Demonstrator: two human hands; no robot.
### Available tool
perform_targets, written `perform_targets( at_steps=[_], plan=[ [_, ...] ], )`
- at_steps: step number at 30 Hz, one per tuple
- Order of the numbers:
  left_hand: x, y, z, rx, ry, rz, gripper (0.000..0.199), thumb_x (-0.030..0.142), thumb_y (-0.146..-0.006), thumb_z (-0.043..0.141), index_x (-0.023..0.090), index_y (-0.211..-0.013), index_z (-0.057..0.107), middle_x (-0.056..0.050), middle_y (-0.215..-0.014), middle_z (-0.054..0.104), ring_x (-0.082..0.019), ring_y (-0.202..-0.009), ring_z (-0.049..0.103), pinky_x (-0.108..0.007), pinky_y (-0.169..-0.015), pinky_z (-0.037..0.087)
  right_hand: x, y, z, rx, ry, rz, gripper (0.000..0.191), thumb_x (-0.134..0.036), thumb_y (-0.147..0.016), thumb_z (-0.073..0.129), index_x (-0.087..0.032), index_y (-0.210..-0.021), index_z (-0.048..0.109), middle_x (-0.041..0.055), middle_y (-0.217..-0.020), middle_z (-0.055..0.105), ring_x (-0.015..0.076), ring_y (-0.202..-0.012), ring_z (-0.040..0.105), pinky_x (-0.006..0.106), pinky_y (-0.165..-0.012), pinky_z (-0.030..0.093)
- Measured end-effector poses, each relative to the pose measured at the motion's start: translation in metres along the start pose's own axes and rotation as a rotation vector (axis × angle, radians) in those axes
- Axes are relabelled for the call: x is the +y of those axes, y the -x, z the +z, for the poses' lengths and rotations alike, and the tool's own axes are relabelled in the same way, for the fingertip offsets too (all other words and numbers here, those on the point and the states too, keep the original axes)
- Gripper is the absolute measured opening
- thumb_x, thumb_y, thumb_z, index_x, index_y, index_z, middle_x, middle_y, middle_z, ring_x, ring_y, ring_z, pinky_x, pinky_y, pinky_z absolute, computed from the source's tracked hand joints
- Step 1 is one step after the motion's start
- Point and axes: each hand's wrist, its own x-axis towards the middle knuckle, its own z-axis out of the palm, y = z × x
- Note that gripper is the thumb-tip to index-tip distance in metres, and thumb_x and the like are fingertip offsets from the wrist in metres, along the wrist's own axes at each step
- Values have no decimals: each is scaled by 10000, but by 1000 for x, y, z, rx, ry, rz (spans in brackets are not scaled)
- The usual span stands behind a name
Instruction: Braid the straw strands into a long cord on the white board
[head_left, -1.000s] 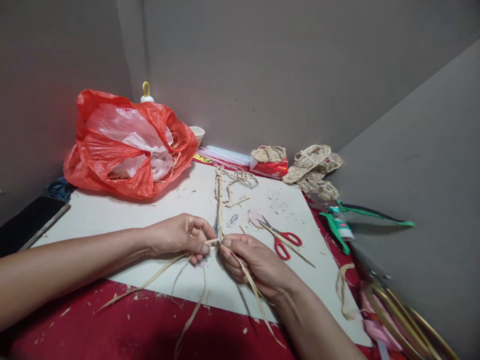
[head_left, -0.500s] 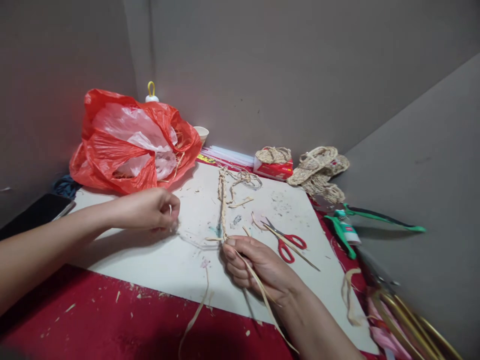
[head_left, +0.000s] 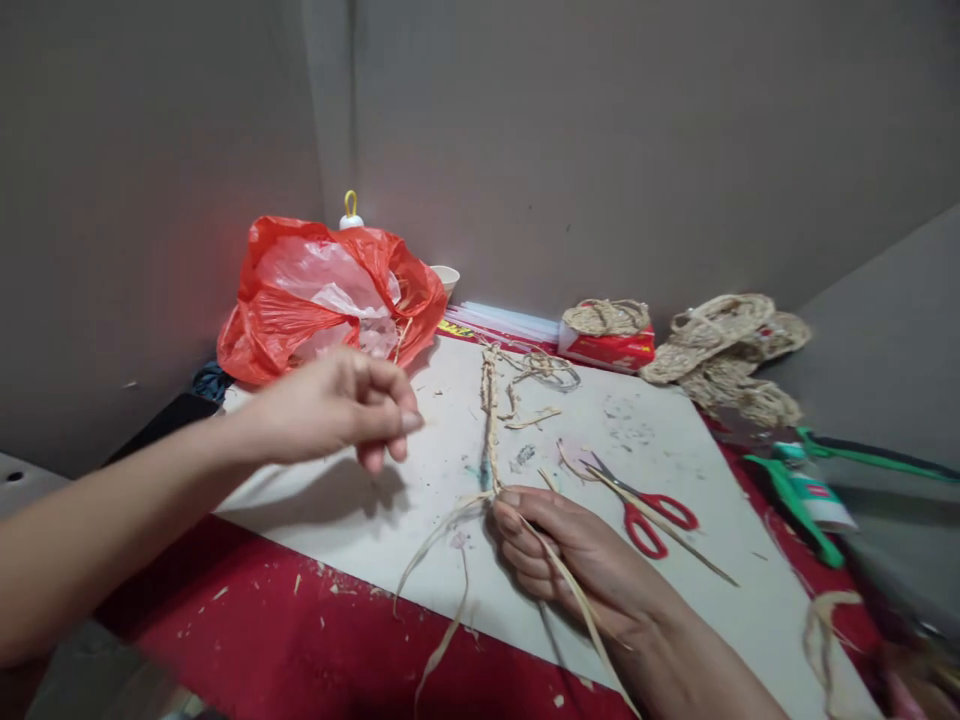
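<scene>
A braided straw cord [head_left: 492, 430] runs lengthwise on the white board [head_left: 300, 530]. My right hand [head_left: 574, 555] pinches its near end between thumb and forefinger, the other fingers curled below. Loose pale strands [head_left: 585, 610] trail from that hand toward me, and another strand [head_left: 431, 550] arcs down to the left from the cord's end. My left hand [head_left: 352, 410] hovers over the board left of the cord, thumb pressed toward the fingers. A faint pale bit shows by its thumb tip, too blurred to name. Red-handled scissors [head_left: 649, 510] lie right of my right hand, with straw pieces across them.
A red plastic bag [head_left: 300, 320] stands behind my left hand. Woven straw soles [head_left: 720, 340] are piled at the back right; another lies on a red packet [head_left: 607, 350]. A green-handled tool [head_left: 799, 505] and a tube [head_left: 825, 500] sit at the right. Straw scraps litter the red cloth [head_left: 300, 640].
My left hand has risen and moved away from the strand, which now hangs in a curve from the cord's end. My right hand keeps its pinch. The view has turned left.
</scene>
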Motion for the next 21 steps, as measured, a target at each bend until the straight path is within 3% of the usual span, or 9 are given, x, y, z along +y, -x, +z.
perform_targets(
  at_steps=[4,8,15,21],
  plan=[
    [-32,-21,41,-85,104,30,118,246,-755,616,129,-756,599,0,-666,610,-80,-586,541,-212,-598,430,0,0,2,9,7,-14,252,-282,-799,603,-145,-616,498,-95,-443,286,19,-364,151,139,-328,108],
    [-55,-37,66,-88,117,53,73,195,-734,614,124,-749,607,15,-668,583,-71,-610,503,-217,-641,406,1,-1,3,13,0,-24,244,-293,-779,617,-153,-626,490,-105,-424,281,16,-350,138,138,-323,107],
    [-70,-44,80,-74,397,-138,249,316,-669,705,120,-725,562,-4,-568,594,-97,-533,558,-264,-608,464,1,-3,-2,-16,-28,-14,238,-286,-789,605,-149,-626,498,-105,-420,290,14,-344,142,133,-317,124],
    [-71,-48,80,-58,306,-52,213,279,-697,678,132,-732,527,18,-529,562,-91,-491,533,-227,-525,444,-2,-3,-3,-14,-78,35,221,-249,-791,578,-150,-616,486,-100,-430,293,15,-344,134,117,-303,121]
  ],
)
